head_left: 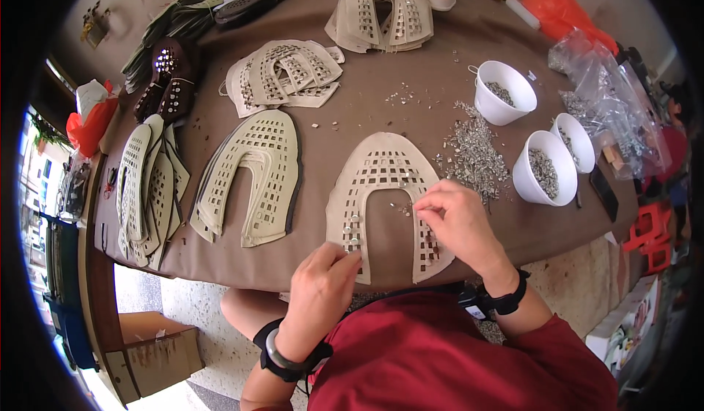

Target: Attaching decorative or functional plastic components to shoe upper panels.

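Note:
A beige U-shaped shoe upper, punched with rows of small square holes, lies flat on the table in front of me. Small shiny metal pieces sit in some holes of its left leg. My left hand is closed, fingertips pinched at the lower end of that leg. Over the upper part of the right leg, my right hand is also pinched, thumb against forefinger. Whatever either pinch holds is too small or hidden to make out. To the right of the upper spreads a loose heap of small metal pieces.
White cups of metal pieces stand at the right, near a clear plastic bag and a dark phone. More punched uppers are stacked left and at the back. A brown cloth covers the table.

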Motion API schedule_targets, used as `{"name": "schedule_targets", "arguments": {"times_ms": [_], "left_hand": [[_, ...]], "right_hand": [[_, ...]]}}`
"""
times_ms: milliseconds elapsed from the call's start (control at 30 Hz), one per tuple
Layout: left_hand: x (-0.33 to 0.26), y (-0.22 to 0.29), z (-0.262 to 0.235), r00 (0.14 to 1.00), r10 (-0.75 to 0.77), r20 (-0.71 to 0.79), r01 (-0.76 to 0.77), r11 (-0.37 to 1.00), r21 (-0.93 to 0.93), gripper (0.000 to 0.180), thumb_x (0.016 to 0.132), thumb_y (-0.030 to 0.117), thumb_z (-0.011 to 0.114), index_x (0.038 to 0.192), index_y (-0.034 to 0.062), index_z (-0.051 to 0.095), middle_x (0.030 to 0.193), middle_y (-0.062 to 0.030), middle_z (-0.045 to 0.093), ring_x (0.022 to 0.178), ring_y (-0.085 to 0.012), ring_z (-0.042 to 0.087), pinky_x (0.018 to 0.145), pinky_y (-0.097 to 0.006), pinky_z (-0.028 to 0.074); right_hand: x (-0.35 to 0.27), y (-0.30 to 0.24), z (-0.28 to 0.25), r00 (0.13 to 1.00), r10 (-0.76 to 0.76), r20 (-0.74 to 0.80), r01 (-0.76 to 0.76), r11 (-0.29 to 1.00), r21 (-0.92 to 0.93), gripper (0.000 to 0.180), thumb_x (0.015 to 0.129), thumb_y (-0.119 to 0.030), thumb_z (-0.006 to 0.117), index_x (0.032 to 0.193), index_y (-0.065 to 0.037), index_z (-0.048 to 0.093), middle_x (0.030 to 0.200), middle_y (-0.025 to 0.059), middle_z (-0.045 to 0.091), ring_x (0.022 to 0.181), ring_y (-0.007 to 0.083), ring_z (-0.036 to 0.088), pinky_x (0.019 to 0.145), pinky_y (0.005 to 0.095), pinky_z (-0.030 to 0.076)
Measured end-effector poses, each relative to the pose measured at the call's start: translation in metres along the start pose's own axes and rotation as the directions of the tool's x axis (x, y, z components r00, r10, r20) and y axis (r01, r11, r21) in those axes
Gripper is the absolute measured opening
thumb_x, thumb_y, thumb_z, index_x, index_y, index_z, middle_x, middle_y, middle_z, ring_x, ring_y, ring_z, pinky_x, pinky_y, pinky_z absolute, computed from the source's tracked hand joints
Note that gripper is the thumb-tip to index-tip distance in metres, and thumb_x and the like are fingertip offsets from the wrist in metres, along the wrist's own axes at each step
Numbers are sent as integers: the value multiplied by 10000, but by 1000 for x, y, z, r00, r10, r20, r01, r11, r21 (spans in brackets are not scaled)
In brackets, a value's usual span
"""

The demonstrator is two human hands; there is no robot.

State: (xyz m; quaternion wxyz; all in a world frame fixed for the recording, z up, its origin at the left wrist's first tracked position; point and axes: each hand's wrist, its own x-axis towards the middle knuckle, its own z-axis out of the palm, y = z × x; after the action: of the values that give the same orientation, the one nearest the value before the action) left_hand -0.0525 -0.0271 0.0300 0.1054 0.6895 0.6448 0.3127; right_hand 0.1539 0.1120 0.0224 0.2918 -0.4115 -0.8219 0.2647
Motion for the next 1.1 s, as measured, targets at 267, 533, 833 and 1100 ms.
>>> {"name": "schedule_targets", "arguments": {"times_ms": [267, 533, 833, 1100], "left_hand": [[47, 18, 46, 998, 61, 33, -61, 998, -15, 273, 833, -9, 631, 1100, 22, 681, 933, -125, 591, 860, -325, 623, 762, -415, 514], [53, 13, 56, 997, 61, 37, -63, 996, 63, 254, 821, -4, 621, 1060, 34, 699, 919, -118, 586, 854, -319, 631, 746, -412, 519], [51, 2, 38, 999, -31, -36, 25, 984, -175, 108, 802, 0, 720, 908, 19, 721, 898, -115, 622, 762, -289, 645, 678, -385, 517], [26, -31, 5, 965, -243, -101, 220, 955, -197, 88, 806, 26, 744, 894, 24, 740, 846, -100, 631, 728, -262, 640, 660, -344, 509]], "right_hand": [[-1, -1, 0, 999, 12, 43, -10, 1000, -28, 54, 820, -63, 701, 846, -37, 741, 876, 121, 655, 839, 327, 647, 755, 418, 519], [5, 1, 17, 994, -108, 18, 109, 992, -68, 52, 801, -50, 723, 849, -30, 731, 833, 122, 633, 782, 330, 633, 717, 421, 510], [8, -5, 21, 992, -124, 30, 127, 983, -131, 48, 767, -77, 754, 802, -50, 734, 797, 102, 632, 770, 316, 641, 710, 422, 513], [13, -9, 21, 998, -19, 54, 29, 982, -187, 66, 753, -97, 757, 720, -62, 712, 776, 89, 644, 733, 294, 650, 677, 413, 516]]}}
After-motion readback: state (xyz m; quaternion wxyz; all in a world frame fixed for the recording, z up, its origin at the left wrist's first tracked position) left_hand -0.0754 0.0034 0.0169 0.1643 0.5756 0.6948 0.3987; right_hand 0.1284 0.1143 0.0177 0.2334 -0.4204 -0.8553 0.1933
